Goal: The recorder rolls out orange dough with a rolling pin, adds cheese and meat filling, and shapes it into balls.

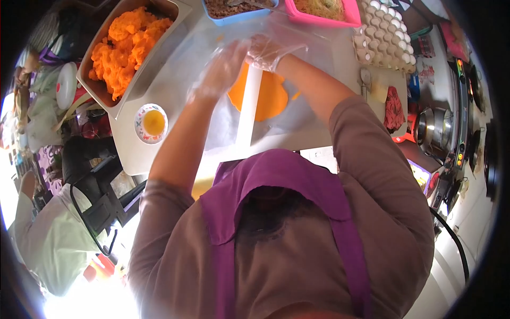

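Note:
A flattened round of orange dough [273, 97] lies on a clear plastic sheet [318, 48] in front of me. Across it, pointing towards my body, runs a smooth white rod [249, 107] like a length of pipe. Both hands wear thin clear plastic gloves and meet around the rod's far end. My left hand [228, 62] is blurred, with its fingers stretched towards that end. Beside it, my right hand [265, 50] bends over the same end, its fingertips partly hidden. Whether either hand grips the rod is unclear.
A deep metal pan [148, 77] of orange mash [127, 44] stands left, above a small bowl [139, 129] of yellow liquid. Blue [239, 19] and pink [314, 20] tubs hold fillings. Right are an egg tray [374, 44] and red cloth [393, 109]. Another person [59, 239] is lower left.

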`<control>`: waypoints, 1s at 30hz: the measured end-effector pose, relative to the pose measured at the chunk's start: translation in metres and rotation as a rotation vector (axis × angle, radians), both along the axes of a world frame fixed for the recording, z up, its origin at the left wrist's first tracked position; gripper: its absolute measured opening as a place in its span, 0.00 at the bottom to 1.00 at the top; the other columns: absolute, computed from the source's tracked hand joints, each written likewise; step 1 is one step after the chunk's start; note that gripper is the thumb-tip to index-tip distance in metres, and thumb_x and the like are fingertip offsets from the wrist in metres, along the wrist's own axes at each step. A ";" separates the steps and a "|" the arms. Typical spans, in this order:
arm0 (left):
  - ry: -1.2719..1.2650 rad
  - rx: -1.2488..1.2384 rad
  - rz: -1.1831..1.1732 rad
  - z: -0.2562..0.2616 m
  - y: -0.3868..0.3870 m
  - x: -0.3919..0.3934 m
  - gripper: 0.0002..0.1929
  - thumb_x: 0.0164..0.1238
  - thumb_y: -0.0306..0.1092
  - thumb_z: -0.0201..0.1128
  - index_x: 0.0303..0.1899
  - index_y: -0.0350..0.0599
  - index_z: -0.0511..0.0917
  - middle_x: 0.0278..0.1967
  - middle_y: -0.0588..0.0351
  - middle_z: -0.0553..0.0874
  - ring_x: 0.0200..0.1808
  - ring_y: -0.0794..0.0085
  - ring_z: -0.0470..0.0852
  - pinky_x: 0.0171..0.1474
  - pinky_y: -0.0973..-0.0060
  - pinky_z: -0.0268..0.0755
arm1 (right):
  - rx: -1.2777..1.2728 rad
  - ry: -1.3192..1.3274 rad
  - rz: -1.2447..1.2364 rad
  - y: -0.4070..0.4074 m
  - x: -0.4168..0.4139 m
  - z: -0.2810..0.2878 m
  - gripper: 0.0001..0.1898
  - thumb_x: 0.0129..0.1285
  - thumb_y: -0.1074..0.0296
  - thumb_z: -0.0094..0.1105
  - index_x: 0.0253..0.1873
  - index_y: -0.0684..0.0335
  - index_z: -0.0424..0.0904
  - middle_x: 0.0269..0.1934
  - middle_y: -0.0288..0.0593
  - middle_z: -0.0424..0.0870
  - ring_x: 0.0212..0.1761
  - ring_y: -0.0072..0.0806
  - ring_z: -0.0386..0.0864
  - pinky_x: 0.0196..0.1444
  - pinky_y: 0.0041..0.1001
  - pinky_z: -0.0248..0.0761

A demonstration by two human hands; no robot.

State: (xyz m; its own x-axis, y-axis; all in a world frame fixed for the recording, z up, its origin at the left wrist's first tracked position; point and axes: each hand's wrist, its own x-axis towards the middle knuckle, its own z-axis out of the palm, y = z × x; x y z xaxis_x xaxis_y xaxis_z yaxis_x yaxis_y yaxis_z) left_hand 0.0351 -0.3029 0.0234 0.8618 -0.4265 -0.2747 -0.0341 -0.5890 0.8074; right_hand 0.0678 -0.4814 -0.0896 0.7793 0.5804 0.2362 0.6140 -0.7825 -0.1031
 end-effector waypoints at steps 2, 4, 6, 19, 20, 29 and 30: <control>0.116 -0.208 0.073 -0.044 -0.015 0.034 0.36 0.69 0.63 0.39 0.66 0.42 0.62 0.68 0.45 0.62 0.71 0.59 0.55 0.70 0.70 0.45 | 0.040 0.074 0.076 0.015 0.007 -0.005 0.12 0.63 0.63 0.49 0.45 0.60 0.78 0.34 0.48 0.81 0.36 0.44 0.78 0.46 0.38 0.70; 0.208 -0.150 0.104 -0.049 -0.043 0.052 0.35 0.69 0.63 0.36 0.66 0.45 0.62 0.68 0.46 0.62 0.71 0.60 0.54 0.71 0.70 0.43 | 0.047 -0.190 0.074 0.007 0.006 -0.011 0.14 0.60 0.65 0.49 0.47 0.64 0.76 0.37 0.50 0.80 0.38 0.43 0.78 0.46 0.39 0.69; 0.307 -0.087 0.145 -0.066 -0.055 0.064 0.35 0.70 0.63 0.33 0.67 0.48 0.62 0.68 0.48 0.61 0.71 0.60 0.54 0.71 0.69 0.40 | -0.055 -0.146 -0.058 0.008 0.005 -0.016 0.14 0.58 0.66 0.50 0.48 0.64 0.75 0.38 0.50 0.80 0.38 0.43 0.78 0.46 0.39 0.69; 0.155 0.115 -0.135 -0.118 -0.066 0.067 0.26 0.72 0.60 0.27 0.69 0.75 0.55 0.71 0.71 0.51 0.73 0.66 0.42 0.69 0.50 0.26 | -0.146 0.225 -0.220 -0.018 -0.033 0.015 0.07 0.56 0.66 0.50 0.35 0.56 0.77 0.38 0.36 0.80 0.45 0.33 0.75 0.50 0.38 0.62; 0.319 0.092 0.024 -0.108 -0.065 0.064 0.29 0.71 0.62 0.23 0.69 0.73 0.54 0.73 0.71 0.43 0.74 0.59 0.33 0.72 0.54 0.22 | -0.147 0.226 -0.215 -0.017 -0.036 0.018 0.07 0.56 0.66 0.50 0.35 0.56 0.77 0.38 0.36 0.80 0.45 0.33 0.75 0.50 0.38 0.62; -0.404 0.435 -0.346 -0.165 -0.068 0.080 0.27 0.71 0.55 0.26 0.68 0.69 0.57 0.70 0.77 0.56 0.74 0.71 0.47 0.69 0.45 0.28 | -0.186 0.251 -0.389 -0.031 -0.068 0.025 0.10 0.56 0.62 0.49 0.29 0.55 0.79 0.33 0.37 0.82 0.42 0.33 0.78 0.46 0.37 0.65; -0.403 0.430 -0.348 -0.163 -0.069 0.081 0.27 0.71 0.55 0.26 0.68 0.69 0.57 0.70 0.77 0.56 0.74 0.71 0.47 0.69 0.45 0.28 | -0.194 0.290 -0.411 -0.032 -0.071 0.028 0.10 0.56 0.62 0.48 0.30 0.55 0.79 0.34 0.37 0.82 0.43 0.33 0.78 0.46 0.38 0.64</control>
State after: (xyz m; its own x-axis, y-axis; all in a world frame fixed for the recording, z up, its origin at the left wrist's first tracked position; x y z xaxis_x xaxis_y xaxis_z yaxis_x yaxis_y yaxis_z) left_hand 0.1157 -0.3716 -0.1401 0.7649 -0.6219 -0.1678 -0.5286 -0.7548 0.3884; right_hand -0.0035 -0.5131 -0.0620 0.9688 0.2249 -0.1042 0.2204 -0.9740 -0.0524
